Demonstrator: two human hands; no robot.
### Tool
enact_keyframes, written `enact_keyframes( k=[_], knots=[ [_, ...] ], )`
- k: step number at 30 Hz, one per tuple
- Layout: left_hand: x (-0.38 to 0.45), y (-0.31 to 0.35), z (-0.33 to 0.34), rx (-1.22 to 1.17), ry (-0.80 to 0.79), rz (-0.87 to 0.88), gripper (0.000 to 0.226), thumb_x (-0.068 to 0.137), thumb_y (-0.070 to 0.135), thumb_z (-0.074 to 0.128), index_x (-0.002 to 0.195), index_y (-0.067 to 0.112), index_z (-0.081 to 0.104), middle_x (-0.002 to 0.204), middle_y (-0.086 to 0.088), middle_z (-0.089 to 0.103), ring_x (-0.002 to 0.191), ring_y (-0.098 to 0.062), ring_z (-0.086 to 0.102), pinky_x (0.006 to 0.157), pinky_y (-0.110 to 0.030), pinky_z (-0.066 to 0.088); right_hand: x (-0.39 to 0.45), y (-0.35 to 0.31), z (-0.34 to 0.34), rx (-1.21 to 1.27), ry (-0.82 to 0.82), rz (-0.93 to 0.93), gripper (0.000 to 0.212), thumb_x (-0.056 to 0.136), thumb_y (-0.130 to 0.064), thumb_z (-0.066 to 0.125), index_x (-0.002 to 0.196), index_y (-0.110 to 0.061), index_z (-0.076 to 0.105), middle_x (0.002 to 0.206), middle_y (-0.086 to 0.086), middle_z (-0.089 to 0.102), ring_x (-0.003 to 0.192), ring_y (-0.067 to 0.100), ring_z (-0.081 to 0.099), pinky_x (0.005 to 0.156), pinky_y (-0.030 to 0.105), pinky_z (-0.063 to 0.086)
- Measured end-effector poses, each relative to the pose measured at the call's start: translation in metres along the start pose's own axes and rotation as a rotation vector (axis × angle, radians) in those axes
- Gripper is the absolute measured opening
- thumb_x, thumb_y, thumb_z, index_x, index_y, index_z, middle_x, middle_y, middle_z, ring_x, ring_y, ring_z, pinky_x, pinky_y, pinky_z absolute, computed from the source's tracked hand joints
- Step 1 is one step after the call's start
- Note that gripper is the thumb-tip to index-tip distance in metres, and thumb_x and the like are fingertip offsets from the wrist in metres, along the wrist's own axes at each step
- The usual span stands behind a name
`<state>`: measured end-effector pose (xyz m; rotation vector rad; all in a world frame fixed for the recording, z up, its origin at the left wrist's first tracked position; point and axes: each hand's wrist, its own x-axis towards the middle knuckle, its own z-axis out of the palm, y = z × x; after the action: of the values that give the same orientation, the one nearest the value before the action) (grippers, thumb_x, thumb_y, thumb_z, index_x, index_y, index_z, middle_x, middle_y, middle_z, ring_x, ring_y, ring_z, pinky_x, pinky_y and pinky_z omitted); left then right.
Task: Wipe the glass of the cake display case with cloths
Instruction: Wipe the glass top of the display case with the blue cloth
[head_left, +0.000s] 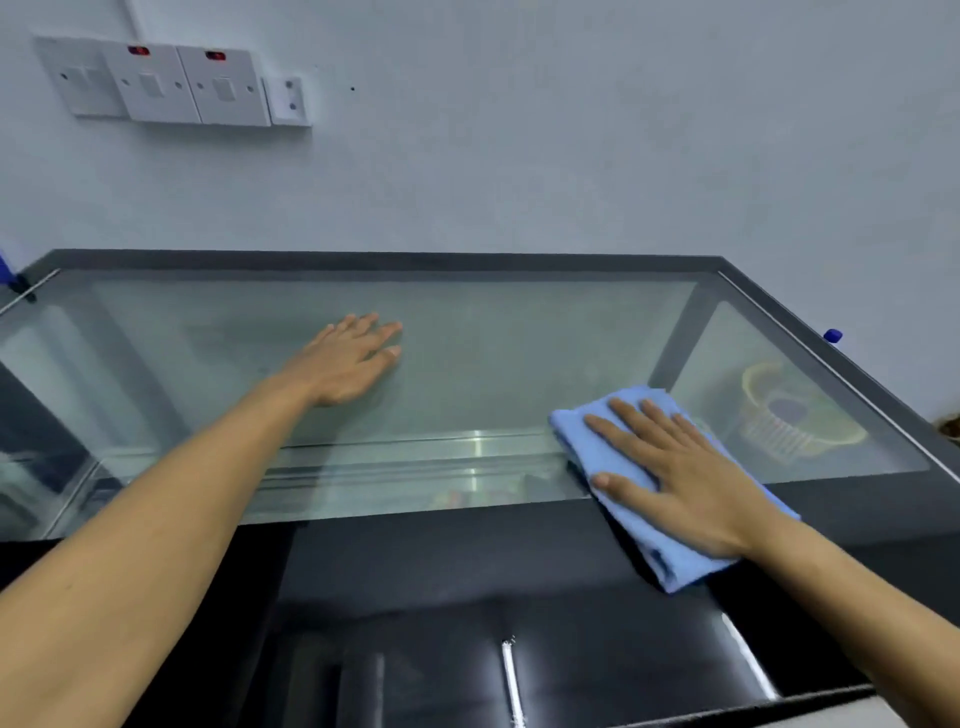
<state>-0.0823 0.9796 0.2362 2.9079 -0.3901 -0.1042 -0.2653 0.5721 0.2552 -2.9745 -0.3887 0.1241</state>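
The display case's top glass (493, 358) spans the middle of the view, framed in black. My left hand (348, 358) lies flat on the glass, left of centre, fingers straight and together. A folded blue cloth (623, 499) lies across the near right edge of the glass and the black frame. My right hand (680, 473) presses flat on the cloth, fingers spread and straight.
A white wall rises behind the case, with a row of switch plates (171, 83) at the upper left. Through the right-hand glass a yellow basket (795, 415) shows inside. A small blue cap (832, 335) sits at the case's right edge. The black front frame (467, 561) lies below.
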Motion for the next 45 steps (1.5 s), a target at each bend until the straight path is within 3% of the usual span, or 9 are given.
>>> enact_keyframes(
  k=[3,6,11,15,19,24,33,39,45],
  knots=[
    [0.005,-0.002,-0.002,-0.008,-0.008,0.031,0.057,0.109,0.055,0.022,0.164,0.040,0.017,0.174,0.001,0.007,0.161,-0.022,0.004,0.129,-0.040,0.001,0.078,0.039,-0.008,-0.028,0.064,0.199,0.103,0.072,-0.099,-0.004,0.160,-0.050,0.013,0.172,-0.007,0.012,0.157,0.023,0.010,0.127,0.048,0.009],
    [0.008,-0.007,0.000,-0.022,0.016,0.021,0.056,0.109,0.053,0.021,0.164,0.038,0.018,0.174,0.001,0.009,0.161,-0.022,0.005,0.129,-0.040,0.002,0.164,0.010,-0.007,-0.015,0.090,0.320,0.086,0.088,-0.085,0.013,0.162,-0.043,0.013,0.173,0.001,0.011,0.156,0.034,0.010,0.125,0.053,0.009],
    [0.026,-0.016,-0.006,-0.060,0.041,-0.058,0.055,0.110,0.051,0.018,0.164,0.038,0.020,0.174,-0.002,0.009,0.161,-0.025,0.006,0.129,-0.044,0.002,0.184,-0.123,0.015,-0.010,-0.003,0.011,0.080,0.092,-0.081,0.018,0.163,-0.045,0.008,0.174,-0.002,0.003,0.159,0.032,0.000,0.127,0.052,0.001],
    [0.041,-0.032,-0.010,-0.018,0.029,-0.043,0.057,0.109,0.054,0.020,0.164,0.039,0.017,0.174,-0.003,0.008,0.161,-0.027,0.006,0.129,-0.045,0.002,0.074,-0.098,0.017,0.009,-0.008,-0.211,0.077,0.086,-0.088,0.013,0.157,-0.059,0.003,0.171,-0.020,-0.006,0.158,0.010,-0.012,0.128,0.039,-0.006],
    [0.055,-0.048,-0.015,0.004,0.017,-0.083,0.063,0.107,0.062,0.021,0.165,0.039,0.012,0.174,-0.001,0.004,0.161,-0.026,0.004,0.130,-0.045,0.002,0.066,0.002,-0.008,0.032,-0.011,0.068,0.081,0.073,-0.100,0.003,0.149,-0.070,0.003,0.166,-0.029,-0.010,0.158,0.004,-0.009,0.128,0.033,-0.004],
    [0.055,-0.045,-0.010,0.025,0.022,-0.078,0.063,0.107,0.060,0.018,0.165,0.038,0.007,0.174,0.002,-0.001,0.161,-0.025,-0.002,0.130,-0.043,-0.002,0.207,0.053,-0.023,-0.012,0.108,0.400,0.104,0.073,-0.096,0.002,0.162,-0.042,0.016,0.171,-0.001,0.017,0.155,0.031,0.016,0.124,0.051,0.014],
    [0.051,-0.041,-0.016,-0.160,0.050,-0.136,0.072,0.104,0.061,0.003,0.167,0.024,0.006,0.173,0.009,0.000,0.160,-0.012,-0.001,0.130,-0.035,-0.001,0.315,-0.166,0.010,0.081,-0.013,-0.009,0.075,0.096,-0.078,0.025,0.162,-0.045,0.012,0.174,-0.003,0.003,0.159,0.031,-0.003,0.127,0.052,-0.003],
    [0.053,-0.046,-0.013,-0.045,0.029,-0.125,0.078,0.102,0.068,0.010,0.167,0.024,0.005,0.173,0.007,-0.002,0.160,-0.016,-0.003,0.129,-0.037,-0.002,0.322,-0.097,-0.008,0.035,0.010,0.070,0.075,0.097,-0.078,0.025,0.162,-0.042,0.015,0.173,-0.002,0.008,0.159,0.029,0.006,0.127,0.048,0.002],
    [0.059,-0.055,-0.014,-0.012,0.060,-0.077,0.073,0.105,0.063,0.022,0.166,0.025,0.011,0.174,0.007,0.004,0.161,-0.017,0.004,0.130,-0.037,0.003,0.266,0.082,-0.030,0.018,0.065,0.470,0.078,0.096,-0.078,0.025,0.163,-0.038,0.017,0.173,0.000,0.012,0.158,0.030,0.013,0.125,0.052,0.009]
  ],
)
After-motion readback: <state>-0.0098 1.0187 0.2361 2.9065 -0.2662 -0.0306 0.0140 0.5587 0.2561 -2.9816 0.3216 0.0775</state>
